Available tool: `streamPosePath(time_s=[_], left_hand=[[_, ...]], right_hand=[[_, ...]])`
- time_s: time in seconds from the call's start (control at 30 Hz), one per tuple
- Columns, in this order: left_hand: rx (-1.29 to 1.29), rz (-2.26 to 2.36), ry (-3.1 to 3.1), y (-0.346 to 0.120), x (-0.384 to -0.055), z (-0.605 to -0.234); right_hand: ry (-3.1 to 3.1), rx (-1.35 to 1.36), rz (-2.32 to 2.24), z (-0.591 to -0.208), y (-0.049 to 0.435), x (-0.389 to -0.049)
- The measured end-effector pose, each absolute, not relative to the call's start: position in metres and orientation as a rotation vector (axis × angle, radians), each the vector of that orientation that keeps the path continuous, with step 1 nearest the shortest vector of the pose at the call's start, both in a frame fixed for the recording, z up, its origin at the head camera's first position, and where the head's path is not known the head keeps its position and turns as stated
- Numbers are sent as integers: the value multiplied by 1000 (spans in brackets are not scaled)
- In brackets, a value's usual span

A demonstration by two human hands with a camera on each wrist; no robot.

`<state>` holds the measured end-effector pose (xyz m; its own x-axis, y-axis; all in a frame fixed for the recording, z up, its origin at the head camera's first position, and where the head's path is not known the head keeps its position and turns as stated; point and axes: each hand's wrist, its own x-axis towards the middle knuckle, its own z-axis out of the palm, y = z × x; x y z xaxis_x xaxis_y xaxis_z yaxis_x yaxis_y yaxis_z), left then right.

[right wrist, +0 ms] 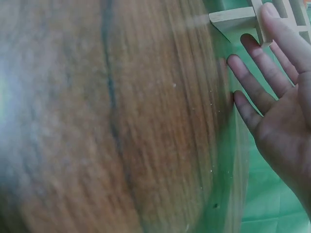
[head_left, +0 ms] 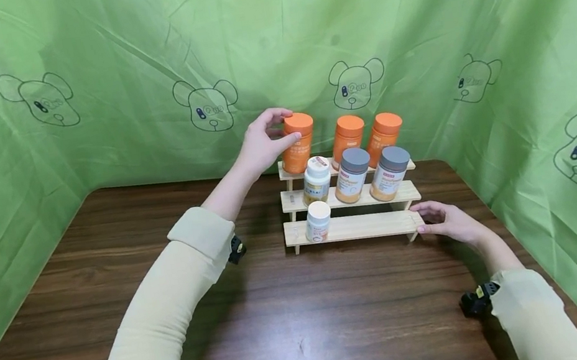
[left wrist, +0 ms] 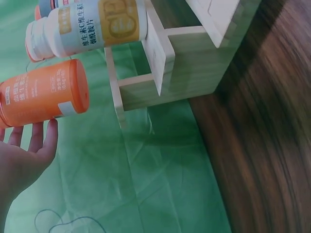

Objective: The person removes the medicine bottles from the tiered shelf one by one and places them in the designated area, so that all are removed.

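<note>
My left hand [head_left: 261,144] holds an orange bottle [head_left: 297,152] at the left end of the top step, thumb in front and fingers behind. In the left wrist view the bottle's base [left wrist: 81,86] shows a gap to the top board. The stepped wooden display rack [head_left: 364,226] has three levels. At its lower right end, my right hand [head_left: 451,223] grips the bottom board, with the thumb on the near side; the right wrist view shows the thumb tip [right wrist: 270,9] on the wood and the other fingers spread.
Two more orange bottles [head_left: 347,133] stand on the top step. The middle step carries a white bottle [head_left: 316,182] and two grey-capped bottles [head_left: 352,177]. A small white bottle [head_left: 318,224] is on the bottom step's left. Green cloth [head_left: 265,32] encloses the brown table [head_left: 290,331] behind and at the sides.
</note>
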<state>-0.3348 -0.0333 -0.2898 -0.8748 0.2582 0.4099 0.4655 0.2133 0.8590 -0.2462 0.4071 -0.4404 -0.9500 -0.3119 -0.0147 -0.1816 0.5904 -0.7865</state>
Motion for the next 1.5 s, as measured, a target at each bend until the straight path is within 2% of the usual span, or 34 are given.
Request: streamPosePath(time_s=[0.43,0.73,1.5], left_hand=[[-697,-1755,-2325,-63,-324,-289],[-706,-1774,-2322,-89,-297,-276],[-602,-1681,-2326,-132,-311,-312]], right_hand=[[2692,-429,-1231,-443,408,-247],[2719,-427,-1215,-443,406,-244],[2719,-382,-1221,-443,405,-237]])
